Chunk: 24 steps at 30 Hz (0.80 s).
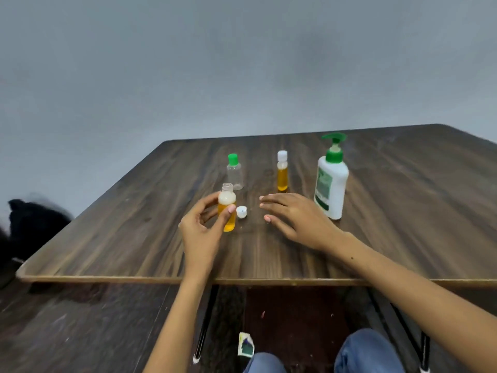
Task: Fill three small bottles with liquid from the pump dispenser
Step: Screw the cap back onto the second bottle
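My left hand (200, 227) pinches an uncapped small bottle (227, 208) that stands on the wooden table (134, 232); it holds yellow liquid with a white layer on top. Its white cap (241, 211) lies just right of it. My right hand (293, 216) hovers flat over the table with straight fingers, holding nothing, left of the white pump dispenser (331, 179) with the green pump head. Behind stand a clear small bottle with a green cap (234, 172) and a slim bottle with a white cap (282, 170), partly filled with yellow liquid.
The table's front edge (188, 279) runs below my forearms. A dark shape (29, 224) sits beyond the table's left side. My knees in blue jeans (363, 351) and a small packet (246, 344) on the floor show beneath.
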Tool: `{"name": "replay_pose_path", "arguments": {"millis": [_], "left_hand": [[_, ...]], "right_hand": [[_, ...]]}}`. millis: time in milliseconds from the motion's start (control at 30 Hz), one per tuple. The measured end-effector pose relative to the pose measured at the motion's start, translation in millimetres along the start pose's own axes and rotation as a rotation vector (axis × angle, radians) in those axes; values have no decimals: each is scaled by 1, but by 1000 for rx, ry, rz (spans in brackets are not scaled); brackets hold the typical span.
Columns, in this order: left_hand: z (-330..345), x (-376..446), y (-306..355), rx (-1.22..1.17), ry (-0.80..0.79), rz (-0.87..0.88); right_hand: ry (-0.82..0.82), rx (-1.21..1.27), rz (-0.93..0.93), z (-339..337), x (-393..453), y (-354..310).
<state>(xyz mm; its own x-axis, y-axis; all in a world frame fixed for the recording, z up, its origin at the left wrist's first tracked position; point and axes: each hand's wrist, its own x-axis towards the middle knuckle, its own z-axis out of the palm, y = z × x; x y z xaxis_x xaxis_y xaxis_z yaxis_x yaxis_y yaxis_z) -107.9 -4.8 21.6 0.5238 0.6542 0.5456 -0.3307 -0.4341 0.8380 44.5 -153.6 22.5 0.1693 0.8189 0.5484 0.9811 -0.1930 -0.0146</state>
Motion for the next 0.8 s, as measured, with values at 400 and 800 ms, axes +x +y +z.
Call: {"name": "replay_pose_path", "arguments": {"millis": [400, 800], "left_hand": [[-25, -15, -6, 33, 47, -45], [0, -20, -12, -82, -58, -99]], "right_hand": [[-226, 7, -8, 49, 44, -11], [-165, 47, 26, 14, -5, 2]]}}
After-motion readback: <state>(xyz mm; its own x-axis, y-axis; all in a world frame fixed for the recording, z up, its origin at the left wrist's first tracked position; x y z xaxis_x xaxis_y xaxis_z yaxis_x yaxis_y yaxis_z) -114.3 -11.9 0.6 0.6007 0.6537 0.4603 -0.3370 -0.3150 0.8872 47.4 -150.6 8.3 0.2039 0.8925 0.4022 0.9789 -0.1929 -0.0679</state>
